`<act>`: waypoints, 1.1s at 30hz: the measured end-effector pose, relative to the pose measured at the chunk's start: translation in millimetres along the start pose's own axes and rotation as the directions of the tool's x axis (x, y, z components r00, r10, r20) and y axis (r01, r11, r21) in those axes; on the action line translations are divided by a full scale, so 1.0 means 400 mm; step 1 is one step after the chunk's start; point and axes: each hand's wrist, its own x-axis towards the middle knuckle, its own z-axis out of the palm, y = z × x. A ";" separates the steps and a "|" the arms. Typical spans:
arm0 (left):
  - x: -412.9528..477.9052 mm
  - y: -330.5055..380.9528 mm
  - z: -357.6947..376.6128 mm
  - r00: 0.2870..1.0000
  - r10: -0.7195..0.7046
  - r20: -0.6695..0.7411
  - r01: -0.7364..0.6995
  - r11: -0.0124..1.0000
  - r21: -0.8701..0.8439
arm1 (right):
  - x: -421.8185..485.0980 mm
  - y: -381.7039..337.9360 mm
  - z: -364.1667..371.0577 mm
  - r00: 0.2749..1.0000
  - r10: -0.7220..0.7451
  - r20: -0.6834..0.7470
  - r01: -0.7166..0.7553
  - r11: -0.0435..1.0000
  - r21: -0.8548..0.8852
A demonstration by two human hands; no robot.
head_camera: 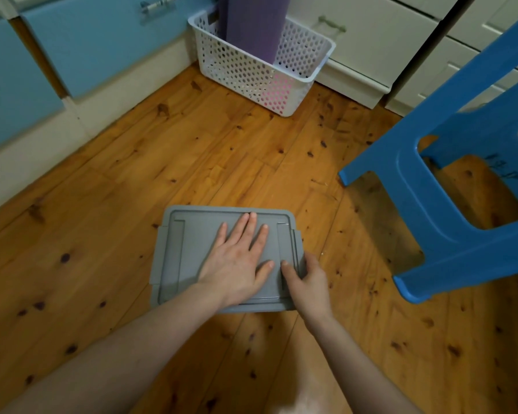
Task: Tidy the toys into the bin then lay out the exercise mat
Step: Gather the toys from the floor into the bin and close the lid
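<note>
A grey plastic bin with its lid (189, 249) on sits on the wooden floor in front of me. My left hand (240, 258) lies flat on the lid, fingers straight and spread. My right hand (307, 279) grips the bin's near right corner, thumb on top of the lid and fingers curled round the edge. The rolled purple exercise mat (254, 25) stands upright in a white perforated basket (302, 58) at the back. No loose toys are in sight; the bin's inside is hidden.
A blue plastic stool (449, 186) stands to the right, one leg close to the bin. Blue cabinet doors (96, 40) line the left wall and white drawers (380, 46) the back right. Something pink shows through the basket's holes.
</note>
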 end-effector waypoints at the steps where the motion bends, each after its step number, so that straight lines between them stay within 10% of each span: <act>1: 0.000 0.000 0.000 1.000 0.003 0.005 -0.003 1.000 -0.001 | 0.004 -0.002 -0.006 0.999 0.024 0.021 -0.025 0.999 0.043; 15: 0.001 0.012 0.002 1.000 0.010 -0.002 -0.009 0.996 0.093 | 0.000 -0.022 0.018 0.997 0.022 0.068 -0.029 0.995 0.092; 21: -0.001 0.009 0.007 1.000 -0.008 0.022 0.006 0.996 0.094 | -0.010 -0.042 0.021 0.995 -0.022 0.096 0.047 0.962 -0.269; 33: -0.022 0.033 0.002 0.985 -0.160 0.065 0.159 0.987 0.022 | -0.100 0.004 -0.012 0.999 0.001 0.050 0.004 0.996 -0.088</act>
